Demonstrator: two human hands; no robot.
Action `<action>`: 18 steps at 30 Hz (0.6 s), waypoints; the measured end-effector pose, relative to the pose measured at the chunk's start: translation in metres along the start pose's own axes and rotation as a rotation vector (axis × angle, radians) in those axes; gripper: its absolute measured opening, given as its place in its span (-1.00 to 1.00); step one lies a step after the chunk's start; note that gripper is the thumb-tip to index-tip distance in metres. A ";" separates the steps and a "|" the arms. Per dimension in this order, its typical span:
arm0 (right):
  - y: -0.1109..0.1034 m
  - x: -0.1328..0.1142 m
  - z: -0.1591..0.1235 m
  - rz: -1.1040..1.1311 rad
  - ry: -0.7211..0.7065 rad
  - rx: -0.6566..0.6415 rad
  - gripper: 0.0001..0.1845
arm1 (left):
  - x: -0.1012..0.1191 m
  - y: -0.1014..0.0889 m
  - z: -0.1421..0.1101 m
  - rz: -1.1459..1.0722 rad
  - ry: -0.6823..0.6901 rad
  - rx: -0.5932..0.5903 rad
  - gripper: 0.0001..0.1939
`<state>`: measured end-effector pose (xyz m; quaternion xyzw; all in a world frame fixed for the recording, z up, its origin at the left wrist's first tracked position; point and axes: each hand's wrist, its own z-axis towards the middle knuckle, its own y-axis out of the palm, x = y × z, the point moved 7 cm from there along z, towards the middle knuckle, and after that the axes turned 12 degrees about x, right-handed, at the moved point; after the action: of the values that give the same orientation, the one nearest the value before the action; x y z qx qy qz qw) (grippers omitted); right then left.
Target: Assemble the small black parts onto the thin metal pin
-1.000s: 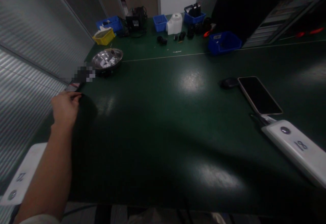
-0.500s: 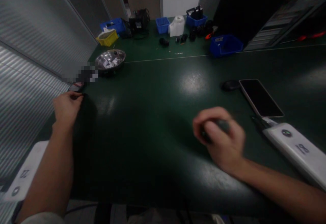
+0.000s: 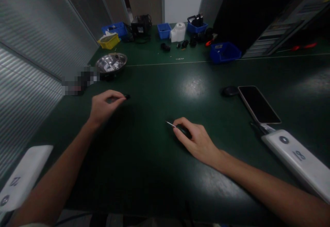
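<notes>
Left white case [image 3: 25,177]: lies near the near left edge of the green table [image 3: 149,172]; dark marking on top.
Left hand [image 3: 104,106]: raised wrist; thumb and fingertips pressed together, clamped on a small black part [image 3: 127,97].
Metal bowl [image 3: 122,59]: beyond the left hand; white scraps [image 3: 112,66] inside.
Small black part: at the left fingertips, left of centre; from where I stand, I cannot tell whether it touches the table.
Thin metal tool [image 3: 170,123]: tip towards the black part, well apart from it; rear portion hidden in the hand.
Right hand [image 3: 196,139]: thumb and forefinger closed on the tool; palm turned inward.
Mouse [image 3: 230,91], phone [image 3: 259,105], right white case [image 3: 296,161]: at the right; mouse just beside phone.
Step in hand: seemingly, part and tool both held ready.
Next move calls for: in my judgement, a firm left pinch; a steady tool tip.
</notes>
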<state>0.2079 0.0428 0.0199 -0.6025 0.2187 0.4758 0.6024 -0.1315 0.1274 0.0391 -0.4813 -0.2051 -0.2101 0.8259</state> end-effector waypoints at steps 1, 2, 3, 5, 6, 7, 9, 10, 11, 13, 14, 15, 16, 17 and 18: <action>0.000 0.002 0.000 -0.001 0.009 0.002 -0.75 | 0.029 0.015 -0.011 -0.073 0.070 -0.079 -0.76; 0.000 0.003 -0.001 -0.010 0.009 0.014 -0.77 | 0.061 0.031 -0.025 -0.215 0.179 -0.200 -0.79; -0.001 0.003 -0.001 -0.027 -0.004 0.037 -0.79 | 0.087 0.043 -0.041 -0.328 0.260 -0.304 -0.82; -0.005 0.001 -0.002 -0.079 -0.059 0.096 -0.83 | 0.122 0.058 -0.069 -0.472 0.351 -0.444 -0.89; -0.006 -0.001 -0.003 -0.107 -0.091 0.116 -0.85 | 0.131 0.063 -0.079 -0.511 0.361 -0.489 -0.91; -0.006 -0.002 -0.004 -0.138 -0.119 0.124 -0.86 | 0.135 0.067 -0.087 -0.531 0.359 -0.519 -0.92; -0.003 -0.005 -0.005 -0.203 -0.160 0.114 -0.86 | 0.134 0.072 -0.095 -0.539 0.335 -0.553 -0.93; -0.001 -0.005 -0.006 -0.232 -0.171 0.102 -0.85 | 0.131 0.073 -0.096 -0.532 0.322 -0.563 -0.93; 0.000 -0.005 -0.006 -0.260 -0.175 0.093 -0.85 | 0.128 0.074 -0.097 -0.522 0.311 -0.568 -0.92; 0.003 -0.004 -0.005 -0.309 -0.175 0.078 -0.85 | 0.125 0.074 -0.095 -0.501 0.293 -0.573 -0.87; 0.004 -0.003 -0.005 -0.329 -0.174 0.074 -0.85 | 0.124 0.074 -0.094 -0.492 0.289 -0.571 -0.84; 0.005 -0.003 -0.005 -0.348 -0.173 0.071 -0.85 | 0.125 0.073 -0.094 -0.486 0.289 -0.568 -0.80; 0.005 -0.002 -0.005 -0.363 -0.173 0.068 -0.85 | 0.126 0.073 -0.093 -0.486 0.294 -0.566 -0.77; 0.006 -0.001 -0.005 -0.376 -0.172 0.066 -0.85 | 0.127 0.072 -0.094 -0.492 0.303 -0.566 -0.75; 0.006 -0.001 -0.005 -0.386 -0.169 0.065 -0.85 | 0.129 0.072 -0.094 -0.500 0.312 -0.568 -0.74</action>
<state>0.2041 0.0367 0.0165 -0.5715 0.0630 0.3931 0.7175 0.0271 0.0575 0.0156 -0.5880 -0.1220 -0.5232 0.6047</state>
